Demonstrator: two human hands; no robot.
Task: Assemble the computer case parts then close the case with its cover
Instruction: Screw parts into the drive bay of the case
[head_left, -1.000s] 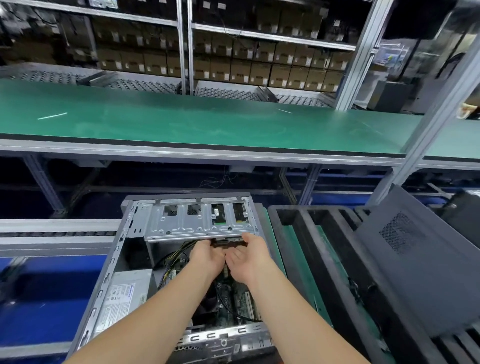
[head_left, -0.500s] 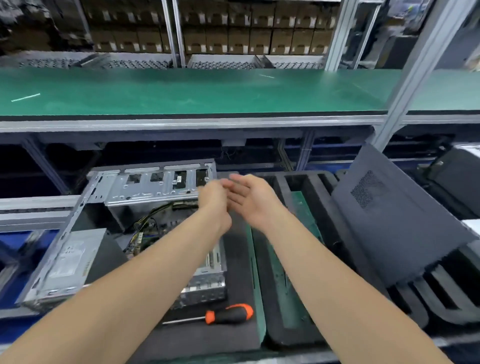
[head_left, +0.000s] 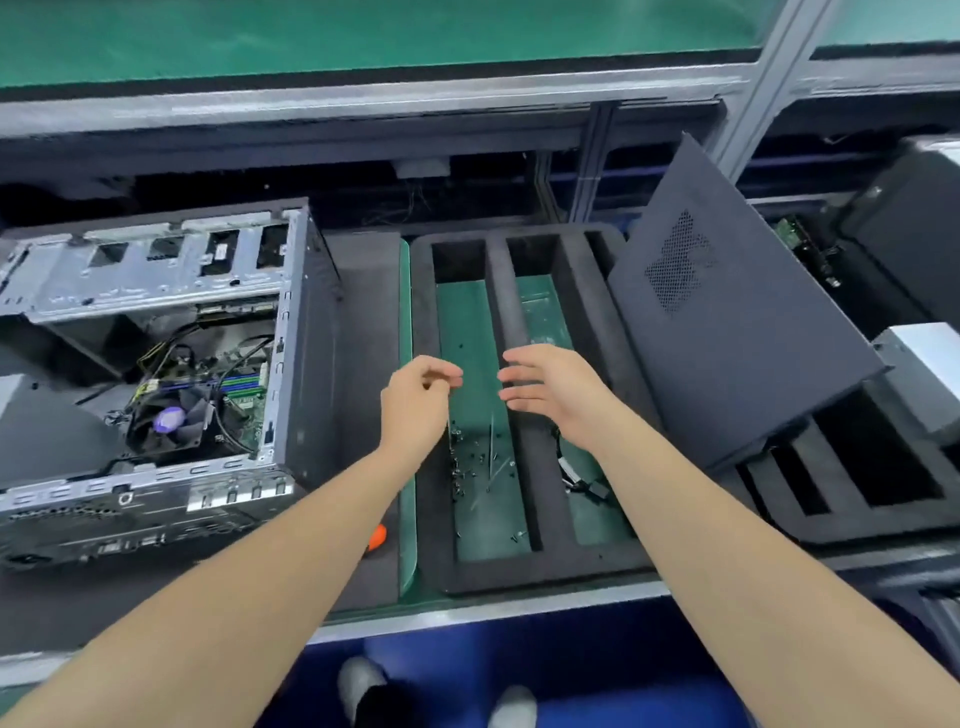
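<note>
Head view: left hand (head_left: 418, 402) loosely curled, right hand (head_left: 553, 395) relaxed and spread, both empty above the foam tray (head_left: 524, 571); open computer case (head_left: 156, 291) lies left, cover (head_left: 737, 364) leans right.

No lettering, brand or number can be read in this view. A purple sticker (head_left: 170, 418) on the cooling fan (head_left: 150, 441) inside the open computer case (head_left: 306, 338) is too blurred to make out, as are the small white labels (head_left: 221, 251) behind the drive cage (head_left: 130, 280).
</note>
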